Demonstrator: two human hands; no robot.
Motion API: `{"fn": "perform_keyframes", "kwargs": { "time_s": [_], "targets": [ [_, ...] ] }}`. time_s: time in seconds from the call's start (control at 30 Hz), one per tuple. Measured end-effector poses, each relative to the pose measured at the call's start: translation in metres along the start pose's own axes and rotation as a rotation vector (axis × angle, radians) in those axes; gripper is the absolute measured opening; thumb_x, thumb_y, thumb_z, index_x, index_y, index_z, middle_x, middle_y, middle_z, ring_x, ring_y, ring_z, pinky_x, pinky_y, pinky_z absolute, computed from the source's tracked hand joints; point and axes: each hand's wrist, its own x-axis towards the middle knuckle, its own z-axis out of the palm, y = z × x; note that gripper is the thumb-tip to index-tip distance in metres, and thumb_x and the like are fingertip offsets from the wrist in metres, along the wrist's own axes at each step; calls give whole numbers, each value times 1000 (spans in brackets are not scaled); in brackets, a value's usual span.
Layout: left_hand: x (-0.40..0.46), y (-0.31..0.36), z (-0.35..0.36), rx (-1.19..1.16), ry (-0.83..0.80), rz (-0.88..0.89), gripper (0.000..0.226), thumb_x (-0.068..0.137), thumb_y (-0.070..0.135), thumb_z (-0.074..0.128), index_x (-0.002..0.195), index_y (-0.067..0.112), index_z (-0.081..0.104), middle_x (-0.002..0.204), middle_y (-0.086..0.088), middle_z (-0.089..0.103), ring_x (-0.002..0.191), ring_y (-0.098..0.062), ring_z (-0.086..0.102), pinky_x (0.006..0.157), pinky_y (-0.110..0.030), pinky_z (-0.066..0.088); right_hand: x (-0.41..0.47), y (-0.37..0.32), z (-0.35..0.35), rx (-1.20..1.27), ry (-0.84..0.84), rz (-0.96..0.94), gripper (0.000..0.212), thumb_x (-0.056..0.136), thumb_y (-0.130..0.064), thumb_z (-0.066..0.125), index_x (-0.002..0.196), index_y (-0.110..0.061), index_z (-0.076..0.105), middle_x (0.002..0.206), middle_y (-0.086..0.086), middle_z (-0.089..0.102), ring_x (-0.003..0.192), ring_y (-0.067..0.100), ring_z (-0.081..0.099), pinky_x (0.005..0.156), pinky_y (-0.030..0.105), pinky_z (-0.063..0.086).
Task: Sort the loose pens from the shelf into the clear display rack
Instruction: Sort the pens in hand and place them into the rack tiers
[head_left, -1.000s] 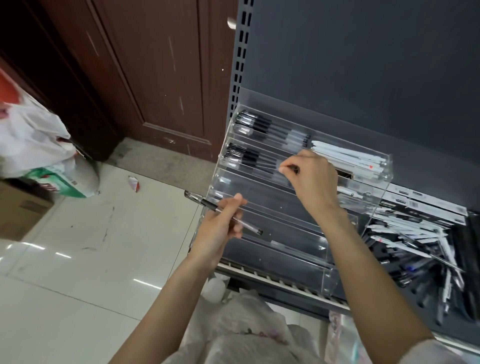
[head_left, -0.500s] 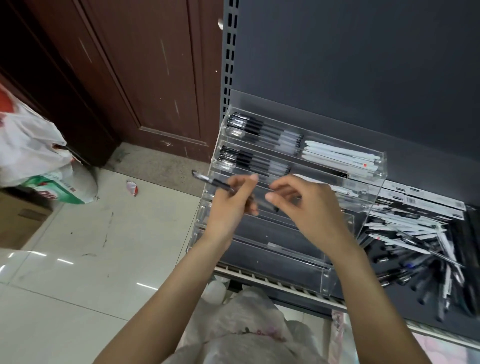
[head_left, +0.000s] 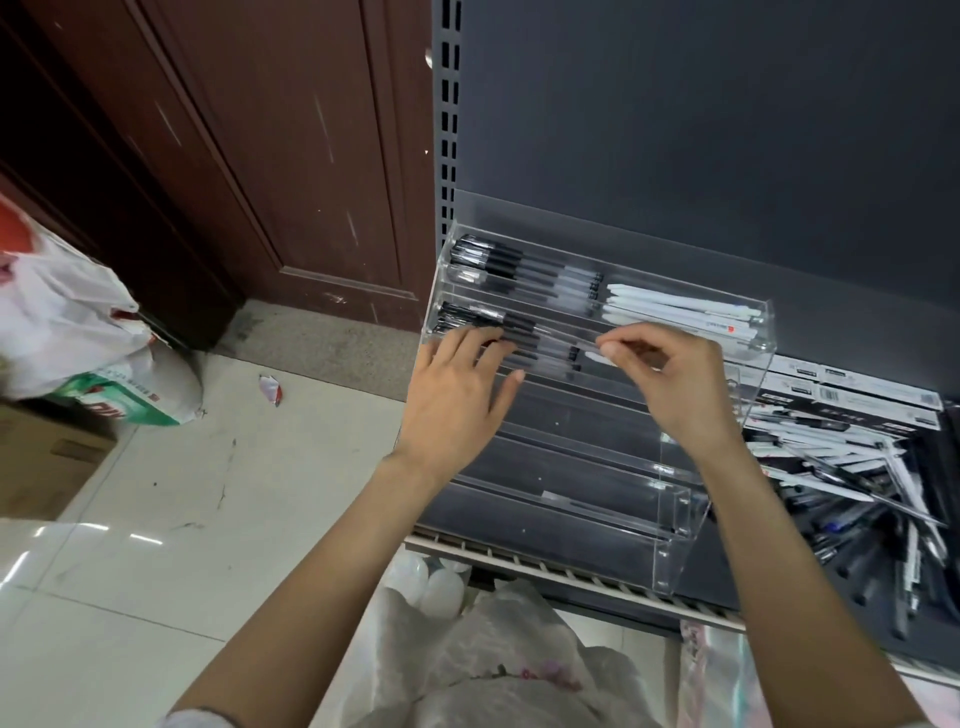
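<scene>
The black gel pen (head_left: 524, 332) has moved from the left hand (head_left: 457, 389), now flat-fingered, into the rack's second tier (head_left: 748, 374); right hand (head_left: 670, 374) pinches its end.

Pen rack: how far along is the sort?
Early. Done: the clear display rack has black pens and white pens in its top tier and more black ones in the second. In hand: the left hand lies flat over the second tier while the right hand pinches a clear pen there. Left: the lower tiers look nearly empty and a big loose pile waits on the shelf.
</scene>
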Motion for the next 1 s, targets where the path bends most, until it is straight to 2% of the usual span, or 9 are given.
{"fn": "perform_keyframes", "kwargs": {
  "time_s": [0.2,0.37,0.5,0.63,0.73,0.8,0.9,1.0],
  "targets": [
    [2,-9,-3,122,-27,43,38,93,35,39,115,18,64,109,0,65,101,-22,60,94,-41,41,15,2,16,-126,-62,-150,9,86,-15,68,92,-14,74,86,-4,70,78,13,65,73,30,53],
    [5,-11,-4,165,21,76,32,92,32,43,112,17,64,104,-1,65,95,-23,60,92,-38,40,22,1,30,-357,-70,-291,7,86,-17,67,89,-17,74,83,-1,70,75,16,61,66,32,52],
    [8,-13,-5,136,79,83,29,92,27,46,112,16,63,101,-3,64,92,-22,60,88,-35,39,16,7,37,-525,-67,-318,5,84,-19,69,87,-19,73,81,-1,71,75,21,63,59,33,52],
    [13,-18,-5,116,47,126,34,93,29,45,118,15,61,111,-4,62,100,-24,58,89,-39,42,8,2,39,-475,18,-271,5,86,-16,67,88,-16,71,83,-1,70,77,17,64,62,23,47],
    [15,-25,-3,159,1,161,38,95,33,42,122,15,61,120,-1,62,110,-23,56,98,-39,35,-4,-1,36,-358,130,-186,9,92,-18,60,92,-15,69,87,-3,69,77,12,63,64,26,51],
    [15,-30,-2,191,-11,166,39,96,34,41,121,14,62,120,-1,64,110,-23,57,99,-37,32,-19,-2,32,-293,192,-126,15,95,-20,55,99,-15,68,91,-3,69,78,10,62,66,26,52],
    [14,-28,-3,181,-5,166,38,95,33,45,120,11,63,120,-4,64,108,-25,58,99,-39,35,-52,-2,23,-259,255,-53,20,96,-20,53,108,-14,66,94,-2,68,78,8,59,68,18,48],
    [13,-15,-10,83,46,192,34,94,28,48,121,11,61,122,-6,61,108,-27,55,96,-42,39,-89,2,8,-288,269,11,24,95,-22,50,112,-13,65,95,-1,67,85,11,60,74,21,48]
  ]
}}
